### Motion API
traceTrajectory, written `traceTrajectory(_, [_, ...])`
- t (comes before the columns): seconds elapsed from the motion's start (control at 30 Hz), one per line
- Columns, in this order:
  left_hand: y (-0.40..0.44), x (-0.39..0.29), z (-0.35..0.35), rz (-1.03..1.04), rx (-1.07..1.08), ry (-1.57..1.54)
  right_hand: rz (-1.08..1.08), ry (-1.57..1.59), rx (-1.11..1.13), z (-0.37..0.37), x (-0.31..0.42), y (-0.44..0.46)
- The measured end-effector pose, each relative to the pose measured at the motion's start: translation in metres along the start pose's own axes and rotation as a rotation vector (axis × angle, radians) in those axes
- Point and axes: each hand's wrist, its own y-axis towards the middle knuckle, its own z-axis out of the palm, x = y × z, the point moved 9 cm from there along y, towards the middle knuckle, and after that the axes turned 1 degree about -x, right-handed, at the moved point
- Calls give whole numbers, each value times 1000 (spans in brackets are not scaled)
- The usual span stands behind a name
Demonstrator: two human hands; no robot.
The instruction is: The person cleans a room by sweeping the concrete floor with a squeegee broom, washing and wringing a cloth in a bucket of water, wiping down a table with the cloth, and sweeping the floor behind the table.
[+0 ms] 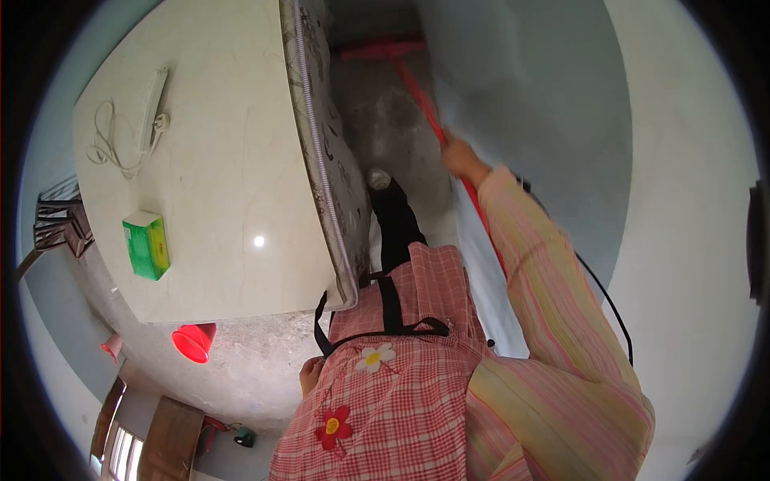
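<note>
My right hand [465, 159] is closed around the red handle of a broom or squeegee-like tool. The tool's wide red head [385, 50] lies at the far end of the narrow floor strip between the table and the blue wall. My left hand [310, 375] shows only in part beside the checked apron [401, 401], near the table's near corner; whether it holds anything is hidden. My foot [378, 179] in a black trouser leg stands on the grey floor, below the tool's head.
The pale table [233, 160] at the left bears a white power strip [152, 111] with its cable and a green tissue box [147, 245]. A red bucket [193, 342] stands beyond its edge. Dark stacked chairs [62, 224] are at the far left; a blue-and-white wall [537, 104] rises at the right.
</note>
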Motion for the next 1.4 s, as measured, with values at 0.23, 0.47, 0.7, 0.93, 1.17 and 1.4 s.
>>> traceTrajectory(0.23, [5,-90,8,198,31,273,501,216,366,6,-14,-307])
traceTrajectory(0.47, [64,-85,-16,184,135,66,809,637,343,-6,59,-426])
traceTrajectory(0.7, [73,-83,-61,222,172,260,248,272,-25,44,52,-305])
traceTrajectory(0.93, [80,-40,-142,132,11,146,394,130,27,90,9,-326])
traceTrajectory(1.17, [135,27,-131,329,166,373,630,283,253,138,-14,-536])
traceTrajectory(1.4, [94,-75,-64,386,154,457,439,298,147,76,30,-539])
